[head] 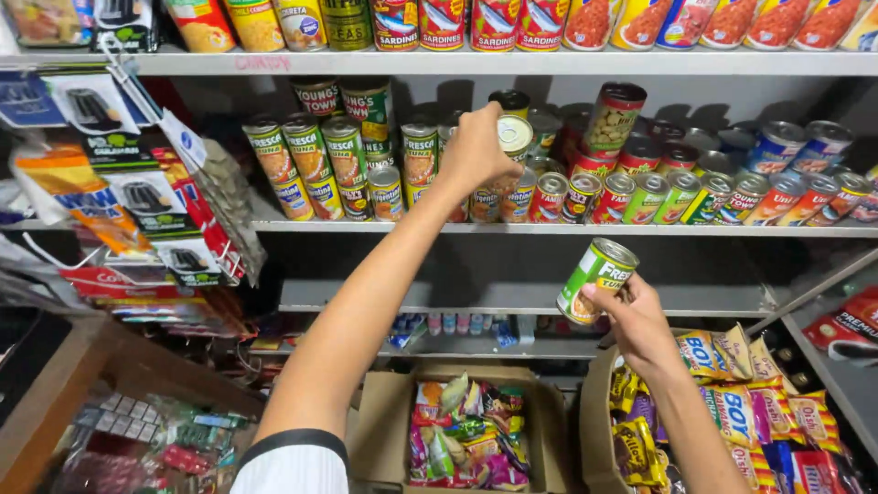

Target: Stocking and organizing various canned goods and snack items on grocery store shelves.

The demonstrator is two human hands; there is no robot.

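Note:
My left hand (476,151) reaches up to the middle shelf (567,230) and grips a small tin can (515,137) with a pale lid, held among stacked cans. My right hand (631,316) is lower, in front of the shelf below, and holds a green and white can (596,279) tilted on its side. Rows of green, red and silver cans (338,165) fill the middle shelf on both sides of my left hand.
The top shelf (512,62) carries more cans and pouches. Hanging packets (137,192) crowd the left side. Below stand an open cardboard box of snack packs (466,434) and another box of yellow sachets (732,412). A wooden counter (55,402) sits at lower left.

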